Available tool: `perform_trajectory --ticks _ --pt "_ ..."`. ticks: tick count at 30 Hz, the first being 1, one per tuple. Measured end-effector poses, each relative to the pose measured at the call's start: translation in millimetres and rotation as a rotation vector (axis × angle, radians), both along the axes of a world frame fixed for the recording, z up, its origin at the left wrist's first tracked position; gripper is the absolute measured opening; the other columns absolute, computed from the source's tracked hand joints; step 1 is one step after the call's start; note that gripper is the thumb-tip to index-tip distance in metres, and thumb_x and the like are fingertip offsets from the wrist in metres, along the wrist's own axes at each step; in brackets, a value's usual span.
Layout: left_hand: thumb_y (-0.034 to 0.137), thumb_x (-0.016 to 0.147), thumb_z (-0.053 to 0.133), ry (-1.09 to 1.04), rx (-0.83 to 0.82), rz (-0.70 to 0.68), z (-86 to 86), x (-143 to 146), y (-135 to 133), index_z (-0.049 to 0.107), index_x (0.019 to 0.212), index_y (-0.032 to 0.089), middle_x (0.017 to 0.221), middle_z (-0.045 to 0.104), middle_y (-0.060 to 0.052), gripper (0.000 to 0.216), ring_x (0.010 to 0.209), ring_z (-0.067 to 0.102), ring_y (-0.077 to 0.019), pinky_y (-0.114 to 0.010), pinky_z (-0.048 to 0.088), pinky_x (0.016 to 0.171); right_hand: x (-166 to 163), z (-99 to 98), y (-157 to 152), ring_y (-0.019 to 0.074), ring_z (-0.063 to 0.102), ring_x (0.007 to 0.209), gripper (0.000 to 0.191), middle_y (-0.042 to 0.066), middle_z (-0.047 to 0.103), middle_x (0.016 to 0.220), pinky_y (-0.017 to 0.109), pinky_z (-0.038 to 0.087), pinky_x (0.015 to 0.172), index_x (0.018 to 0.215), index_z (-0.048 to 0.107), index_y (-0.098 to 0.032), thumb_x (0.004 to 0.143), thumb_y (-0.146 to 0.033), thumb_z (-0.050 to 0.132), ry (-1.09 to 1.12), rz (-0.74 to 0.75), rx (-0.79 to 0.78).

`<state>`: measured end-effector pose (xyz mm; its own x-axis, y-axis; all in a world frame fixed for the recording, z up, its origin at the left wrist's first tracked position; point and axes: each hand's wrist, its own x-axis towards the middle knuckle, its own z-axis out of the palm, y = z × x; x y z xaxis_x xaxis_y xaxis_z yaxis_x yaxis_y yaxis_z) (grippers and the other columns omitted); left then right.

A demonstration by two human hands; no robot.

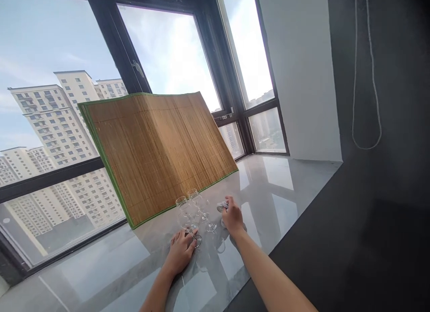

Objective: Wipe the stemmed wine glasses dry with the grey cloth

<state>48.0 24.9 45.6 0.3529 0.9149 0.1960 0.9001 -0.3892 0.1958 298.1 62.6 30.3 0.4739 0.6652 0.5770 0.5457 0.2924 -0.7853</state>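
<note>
Two clear stemmed wine glasses stand close together on the glossy sill. My left hand [182, 251] is closed at the stem and foot of the nearer wine glass [183, 211], with its thumb by the foot. Just behind and to the right is the other wine glass [198, 204], its round foot resting on the sill. To the right of both glasses, my right hand [233, 217] is closed around a crumpled whitish cloth [222, 207]. Part of that cloth is hidden by the fingers.
A folded bamboo mat [161, 151] with green edging stands upright behind the glasses, against the dark-framed windows. The shiny sill [268, 195] carries bright reflections and drops to a dark area at right. A white cord [354, 101] hangs on the right wall.
</note>
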Motion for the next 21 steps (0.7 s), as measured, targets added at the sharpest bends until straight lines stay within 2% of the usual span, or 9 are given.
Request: perform_trajectory --ticks 6,11,15,21 --pt "0.043 0.093 0.043 -0.009 0.016 -0.004 -0.6 1 0 0.057 0.135 0.037 0.141 0.052 -0.006 0.045 0.134 0.041 -0.0283 -0.050 0.025 0.114 6 0.8 -8 0.0212 0.063 0.081 0.043 0.007 0.065 0.099 0.029 0.043 0.067 0.120 0.047 -0.023 0.079 -0.010 0.047 0.048 -0.074 -0.071" --pt "0.045 0.092 0.045 -0.021 0.032 0.014 -0.6 2 -2 0.054 0.138 0.037 0.141 0.050 -0.007 0.047 0.134 0.040 -0.0289 -0.050 0.025 0.113 8 1.6 -11 0.0220 0.062 0.086 0.042 0.009 0.065 0.105 0.030 0.042 0.069 0.121 0.046 -0.020 0.081 -0.012 0.046 0.003 -0.034 -0.118" --pt "0.047 0.091 0.046 -0.007 0.031 0.016 -2.2 2 -3 0.056 0.137 0.035 0.137 0.052 -0.009 0.048 0.130 0.043 -0.0300 -0.050 0.026 0.112 8 0.1 -8 0.0208 0.062 0.086 0.040 0.008 0.065 0.101 0.029 0.042 0.071 0.119 0.049 -0.020 0.080 -0.012 0.047 0.048 -0.041 -0.134" --pt "0.050 0.092 0.043 -0.009 -0.012 -0.015 1.7 2 -6 0.055 0.138 0.027 0.142 0.051 -0.009 0.053 0.136 0.039 -0.0293 -0.047 0.022 0.115 8 1.1 -10 0.0202 0.061 0.082 0.042 0.007 0.064 0.101 0.029 0.041 0.070 0.120 0.049 -0.019 0.079 -0.014 0.047 0.049 -0.005 -0.153"
